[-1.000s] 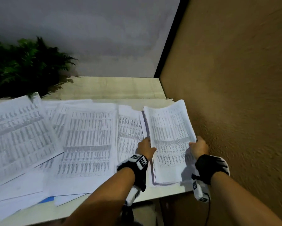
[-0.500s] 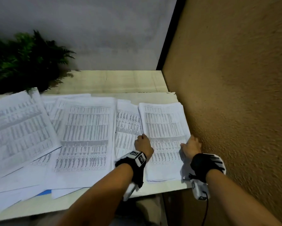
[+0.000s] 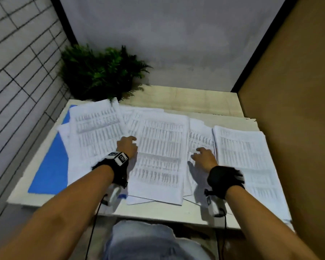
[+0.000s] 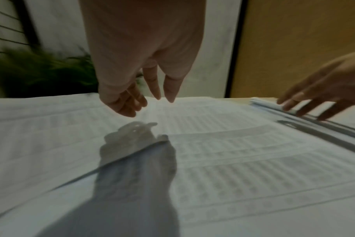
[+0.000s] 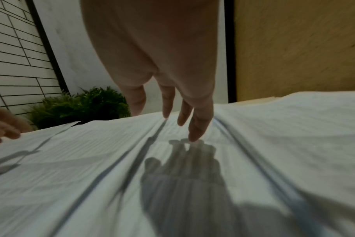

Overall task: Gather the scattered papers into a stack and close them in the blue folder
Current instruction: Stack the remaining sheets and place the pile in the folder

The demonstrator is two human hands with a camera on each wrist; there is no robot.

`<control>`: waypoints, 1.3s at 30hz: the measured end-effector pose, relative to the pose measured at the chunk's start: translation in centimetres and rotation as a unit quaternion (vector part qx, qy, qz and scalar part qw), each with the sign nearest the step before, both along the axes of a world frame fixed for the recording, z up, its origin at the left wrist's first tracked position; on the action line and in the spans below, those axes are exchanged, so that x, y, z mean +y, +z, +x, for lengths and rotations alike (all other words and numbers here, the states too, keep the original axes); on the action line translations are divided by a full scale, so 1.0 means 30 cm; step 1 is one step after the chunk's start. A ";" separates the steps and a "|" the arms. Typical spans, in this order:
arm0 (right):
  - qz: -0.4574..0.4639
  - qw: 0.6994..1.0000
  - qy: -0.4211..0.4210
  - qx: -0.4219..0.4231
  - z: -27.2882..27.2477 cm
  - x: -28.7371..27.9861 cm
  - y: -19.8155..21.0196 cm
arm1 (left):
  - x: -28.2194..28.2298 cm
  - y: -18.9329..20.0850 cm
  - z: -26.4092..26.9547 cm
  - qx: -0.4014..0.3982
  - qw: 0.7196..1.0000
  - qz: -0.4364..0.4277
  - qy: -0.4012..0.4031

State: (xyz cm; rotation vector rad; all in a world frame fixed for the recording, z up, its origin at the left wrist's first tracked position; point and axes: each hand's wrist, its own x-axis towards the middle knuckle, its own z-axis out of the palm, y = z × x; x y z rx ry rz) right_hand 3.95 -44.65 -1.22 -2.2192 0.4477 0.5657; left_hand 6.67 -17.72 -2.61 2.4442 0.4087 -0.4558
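Observation:
Printed papers lie spread over the white table (image 3: 158, 212). A thick stack (image 3: 246, 166) sits at the right beside the brown wall. A large sheet (image 3: 158, 156) lies in the middle, a narrower one (image 3: 199, 139) between it and the stack, and more sheets (image 3: 96, 134) at the left. The blue folder (image 3: 51, 166) lies open under the left sheets. My left hand (image 3: 127, 146) hovers over the seam between the left and middle sheets, fingers relaxed (image 4: 150, 94) and holding nothing. My right hand (image 3: 203, 156) hangs over the narrow sheet, fingers (image 5: 195, 126) straight, one fingertip at the paper.
A green fern-like plant (image 3: 101, 72) stands at the table's back left corner. A tiled wall (image 3: 17, 81) runs along the left and a brown wall (image 3: 298, 109) along the right. The back strip of the table (image 3: 186, 98) is bare wood. My lap (image 3: 148, 241) is below the front edge.
Both hands have let go of the right-hand stack, which now lies flat by the brown wall, and have moved left over the loose sheets. The head view swung left, showing the blue folder.

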 end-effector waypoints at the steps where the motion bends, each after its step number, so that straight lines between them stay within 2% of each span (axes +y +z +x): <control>1: -0.003 1.000 0.002 0.011 0.002 0.035 -0.011 | 0.068 -0.007 0.000 0.005 0.999 0.028 0.024; 5: -0.014 0.998 -0.054 0.031 0.027 0.141 -0.059 | 0.318 -0.029 -0.009 0.041 0.983 0.099 0.148; 8: 0.027 0.989 -0.148 0.005 0.054 0.178 -0.081 | 0.456 -0.061 -0.002 0.051 0.968 0.082 0.231; 10: 0.035 0.986 -0.163 -0.013 0.071 0.213 -0.087 | 0.519 -0.080 0.018 0.070 0.964 0.054 0.253; 14: 0.049 0.987 -0.152 -0.032 0.095 0.278 -0.112 | 0.562 -0.097 0.061 0.076 0.972 0.042 0.219; 18: 0.075 0.984 -0.162 -0.020 0.118 0.307 -0.107 | 0.552 -0.117 0.080 0.027 0.981 -0.052 0.186; 22: 0.068 0.983 -0.168 -0.019 0.133 0.297 -0.125 | 0.528 -0.125 0.055 -0.025 0.987 -0.119 0.104; 25: 0.115 0.978 -0.172 0.010 0.134 0.304 -0.123 | 0.494 -0.109 0.053 0.011 0.974 -0.216 0.061; 27: 0.144 0.975 -0.161 0.050 0.125 0.313 -0.112 | 0.475 -0.080 0.054 0.078 0.955 -0.285 0.028; 29: 0.150 0.977 -0.142 0.058 0.120 0.316 -0.107 | 0.475 -0.074 0.054 0.123 0.935 -0.331 0.029; 30: 0.155 0.976 -0.148 0.043 0.116 0.316 -0.095 | 0.471 -0.074 0.054 0.117 0.930 -0.345 0.049; 33: 0.182 0.965 -0.189 0.015 0.113 0.328 -0.079 | 0.443 -0.098 0.059 0.064 0.938 -0.320 0.116; 39: 0.201 0.971 -0.124 0.050 0.105 0.466 -0.089 | 0.311 -0.079 0.029 0.093 0.944 -0.294 0.121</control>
